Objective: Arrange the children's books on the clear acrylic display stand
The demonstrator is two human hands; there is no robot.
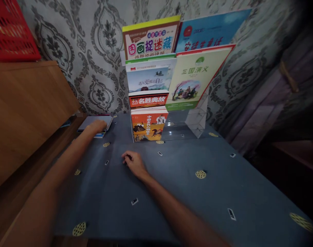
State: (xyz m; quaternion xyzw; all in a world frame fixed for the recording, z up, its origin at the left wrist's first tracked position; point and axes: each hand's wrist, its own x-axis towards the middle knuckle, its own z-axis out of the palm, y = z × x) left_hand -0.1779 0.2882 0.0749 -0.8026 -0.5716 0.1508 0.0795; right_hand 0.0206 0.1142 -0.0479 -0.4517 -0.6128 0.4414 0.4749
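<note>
Bare left and right forearms extend over a bench covered in dark blue-grey cloth printed with yellow pineapples. At the far left corner, a left hand lies on a low pile of thin books with a plain grey top; whether its fingers are pinching the pile cannot be told. A right hand, holding nothing, sits near the middle of the bench, its fingers loosely curled, with a gap beside the thumb. Just beyond it stands a clear plastic display rack bearing tiers of colorful books, among them an orange paperback at the lower left and a pale green, red-edged volume to the right. A brown wooden cabinet stands at left, topped by a red slotted plastic basket, against grey damask-patterned wallpaper. A greyish curtain hangs at right.
</note>
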